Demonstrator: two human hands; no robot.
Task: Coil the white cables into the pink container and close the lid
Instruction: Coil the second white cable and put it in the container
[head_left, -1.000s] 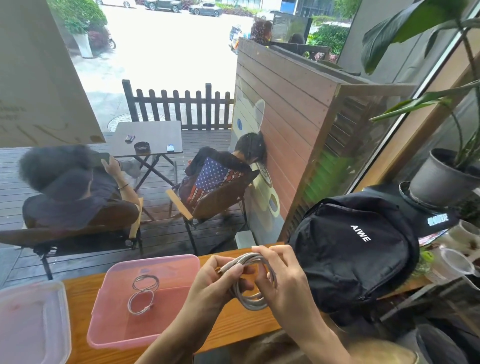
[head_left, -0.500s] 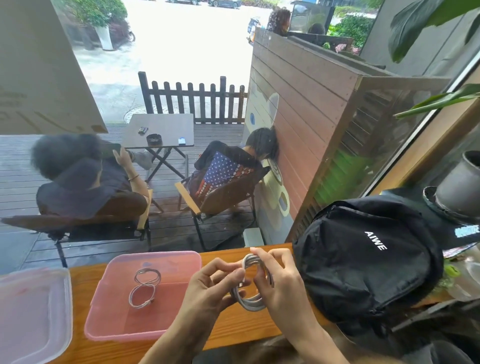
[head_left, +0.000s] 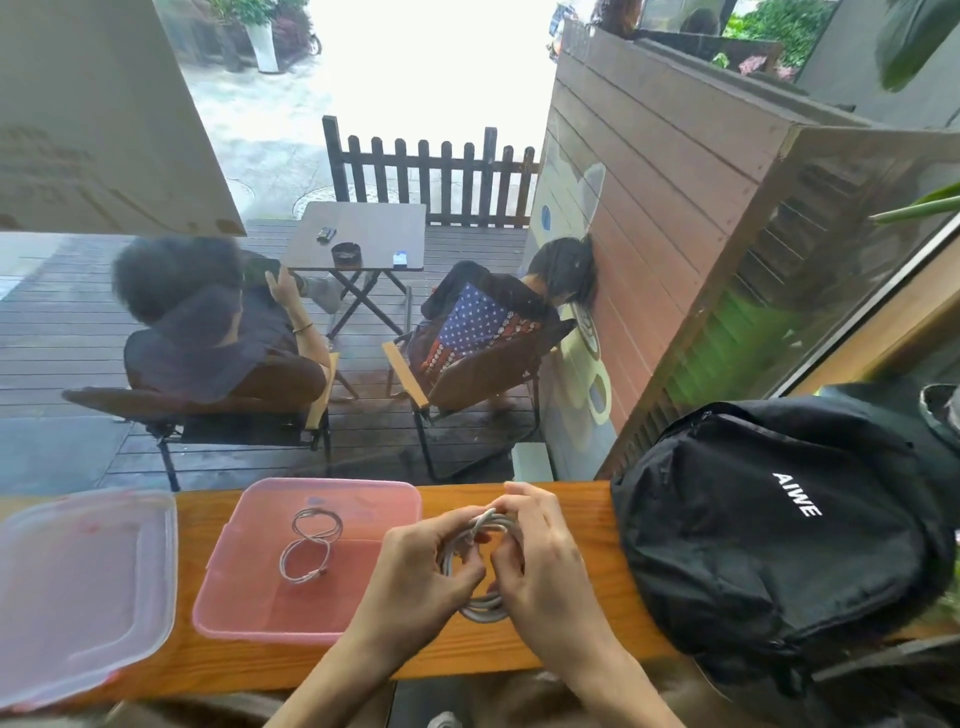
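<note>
Both my hands grip a coiled cable (head_left: 480, 597) over the worktop (head_left: 582, 519), just right of the container (head_left: 249, 618). My left hand (head_left: 415, 571) and right hand (head_left: 545, 566) have their fingers curled round its loops. Another cable (head_left: 309, 545) lies coiled inside the container; the lid (head_left: 78, 587) rests to its left.

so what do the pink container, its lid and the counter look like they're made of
Pink container: translucent plastic, by the look; the coiled white cable inside shows through its glossy walls.
Lid: clearer, frosted plastic with a pink-tinged moulded rim.
Counter: wood, orange-brown with visible grain lines, seemingly smooth-finished.
</note>
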